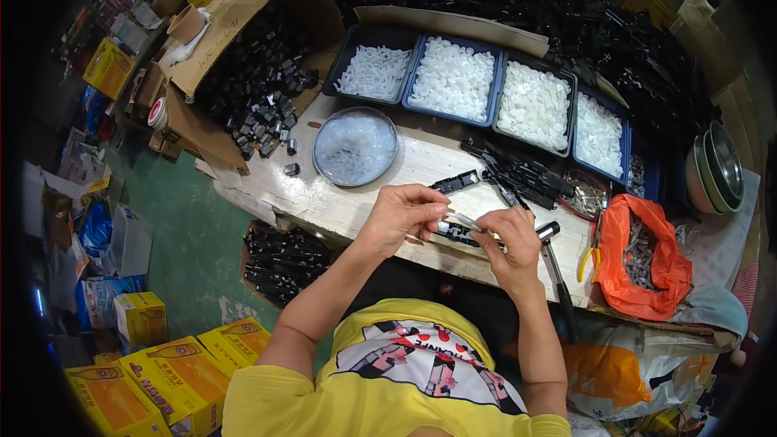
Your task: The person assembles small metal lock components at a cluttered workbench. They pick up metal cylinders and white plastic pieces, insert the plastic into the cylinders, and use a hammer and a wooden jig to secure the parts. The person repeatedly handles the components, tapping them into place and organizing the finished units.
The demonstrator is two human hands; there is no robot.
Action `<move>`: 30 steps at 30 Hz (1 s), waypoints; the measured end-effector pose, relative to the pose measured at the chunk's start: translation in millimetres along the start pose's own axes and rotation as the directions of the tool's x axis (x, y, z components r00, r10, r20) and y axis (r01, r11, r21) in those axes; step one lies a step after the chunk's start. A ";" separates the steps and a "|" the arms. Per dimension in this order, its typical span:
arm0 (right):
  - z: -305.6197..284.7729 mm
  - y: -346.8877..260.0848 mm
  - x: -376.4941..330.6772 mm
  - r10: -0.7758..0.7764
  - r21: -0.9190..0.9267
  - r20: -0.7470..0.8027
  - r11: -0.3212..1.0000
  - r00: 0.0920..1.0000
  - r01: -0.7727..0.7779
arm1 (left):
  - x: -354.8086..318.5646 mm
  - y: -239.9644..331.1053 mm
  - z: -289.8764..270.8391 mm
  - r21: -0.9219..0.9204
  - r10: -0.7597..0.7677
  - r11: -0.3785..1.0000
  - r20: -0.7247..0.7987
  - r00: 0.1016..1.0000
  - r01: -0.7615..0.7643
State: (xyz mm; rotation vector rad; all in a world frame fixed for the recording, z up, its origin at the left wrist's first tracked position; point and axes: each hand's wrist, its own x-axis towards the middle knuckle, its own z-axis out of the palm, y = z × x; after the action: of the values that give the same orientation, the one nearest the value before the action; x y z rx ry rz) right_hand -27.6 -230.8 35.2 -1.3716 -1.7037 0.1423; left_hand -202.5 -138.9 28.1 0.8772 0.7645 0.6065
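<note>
Above the front edge of the white worktop (299, 190), my left hand (398, 220) and my right hand (513, 244) come close together, fingers pinched. A slim pale piece (461, 218) runs between their fingertips, and both hands grip it; its exact kind is too small to make out. Just beneath lies a slender black part (458, 232), partly covered by my fingers. Another black part (457, 182) rests a little farther back. Right of it is a heap of similar black parts (526, 176). A round metal dish (356, 181) holding clear, pale pieces stands behind my left hand.
Several blue trays of white plastic pieces, including one tray (409, 109), line the back. A cardboard box (182, 125) spills black blocks at left. At right are a hammer (560, 287), yellow-handled pliers (589, 263), an orange bag (684, 267) and stacked bowls (702, 174).
</note>
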 end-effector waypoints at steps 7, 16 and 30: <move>-3.0 -2.0 -3.7 -0.254 -0.223 0.067 0.939 0.965 0.263 | 8.7 3.7 -2.3 0.001 -0.167 0.986 0.085 0.982 0.168; -16.9 2.3 -16.7 0.108 -0.028 0.044 0.994 0.993 -0.106 | 5.3 -3.6 16.3 0.194 -0.149 0.973 0.100 0.984 0.128; -28.2 24.2 -48.6 0.376 -0.103 0.099 0.925 0.921 -0.366 | 11.4 -51.7 23.3 0.856 0.545 0.162 0.338 0.767 -0.492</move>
State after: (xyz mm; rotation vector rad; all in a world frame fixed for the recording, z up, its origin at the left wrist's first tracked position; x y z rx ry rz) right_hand 7.6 -273.8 9.6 -1.7707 -1.5391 0.3776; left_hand -169.2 -167.1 -9.8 2.3158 0.8236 0.8024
